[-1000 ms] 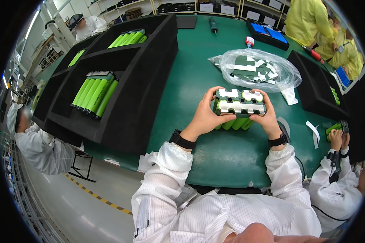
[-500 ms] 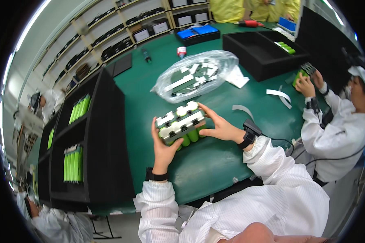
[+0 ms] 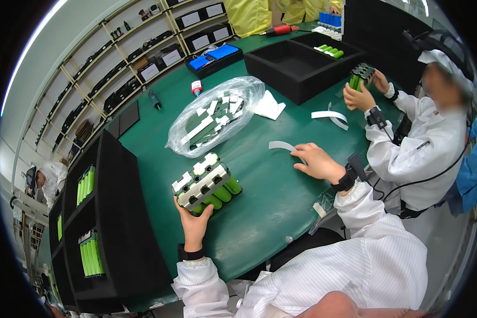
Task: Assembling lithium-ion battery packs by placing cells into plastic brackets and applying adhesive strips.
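- One head view: our left hand [image 3: 192,227] curls thumb and fingers round the battery pack [image 3: 203,188] near the clear bag [image 3: 252,88]
- Our right hand [image 3: 321,163], half-open, meets the pale strip [image 3: 281,144]; grip, we can't tell
- Black rack [image 3: 128,225] walls our left

**An assembly workshop**

We are in a workshop: a broad green workbench [image 3: 265,199], shelves [image 3: 116,46] of dark bins [image 3: 119,97] far left, a compartmented black tray [image 3: 124,222] near left, a co-worker's white coat [image 3: 405,164] right.
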Action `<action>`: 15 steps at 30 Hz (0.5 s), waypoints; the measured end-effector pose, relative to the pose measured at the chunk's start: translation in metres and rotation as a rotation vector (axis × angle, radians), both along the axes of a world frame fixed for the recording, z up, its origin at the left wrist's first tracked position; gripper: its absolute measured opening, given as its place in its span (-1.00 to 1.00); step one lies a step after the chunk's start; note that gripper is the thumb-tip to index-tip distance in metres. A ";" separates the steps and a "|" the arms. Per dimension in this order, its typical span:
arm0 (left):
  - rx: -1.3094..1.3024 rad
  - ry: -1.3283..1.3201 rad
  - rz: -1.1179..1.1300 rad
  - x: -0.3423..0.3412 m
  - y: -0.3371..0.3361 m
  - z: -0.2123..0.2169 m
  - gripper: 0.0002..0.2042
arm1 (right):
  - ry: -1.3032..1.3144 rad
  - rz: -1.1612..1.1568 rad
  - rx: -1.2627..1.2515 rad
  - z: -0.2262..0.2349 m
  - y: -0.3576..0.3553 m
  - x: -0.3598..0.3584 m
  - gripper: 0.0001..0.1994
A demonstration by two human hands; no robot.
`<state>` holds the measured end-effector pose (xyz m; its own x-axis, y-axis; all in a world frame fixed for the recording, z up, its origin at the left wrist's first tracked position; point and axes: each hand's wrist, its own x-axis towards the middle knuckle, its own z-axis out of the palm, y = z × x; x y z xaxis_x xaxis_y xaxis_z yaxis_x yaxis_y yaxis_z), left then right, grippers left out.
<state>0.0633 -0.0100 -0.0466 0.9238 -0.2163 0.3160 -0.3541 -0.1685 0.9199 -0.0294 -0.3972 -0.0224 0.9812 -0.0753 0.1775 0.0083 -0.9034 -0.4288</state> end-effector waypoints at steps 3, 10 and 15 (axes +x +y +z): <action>0.001 0.043 0.029 -0.001 0.003 -0.005 -0.07 | -0.100 0.032 -0.055 -0.008 0.002 -0.005 -0.66; 0.019 -0.004 0.012 0.000 0.002 -0.011 -0.10 | -0.114 0.001 0.558 0.003 0.003 -0.020 -0.54; 0.022 0.006 0.024 -0.002 -0.001 -0.006 -0.12 | -0.339 -0.242 0.270 0.014 -0.048 -0.013 -0.78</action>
<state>0.0616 -0.0114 -0.0525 0.9307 -0.2009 0.3056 -0.3440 -0.1975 0.9180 -0.0422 -0.4455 -0.0082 0.8204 -0.3810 0.4265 -0.0081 -0.7534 -0.6575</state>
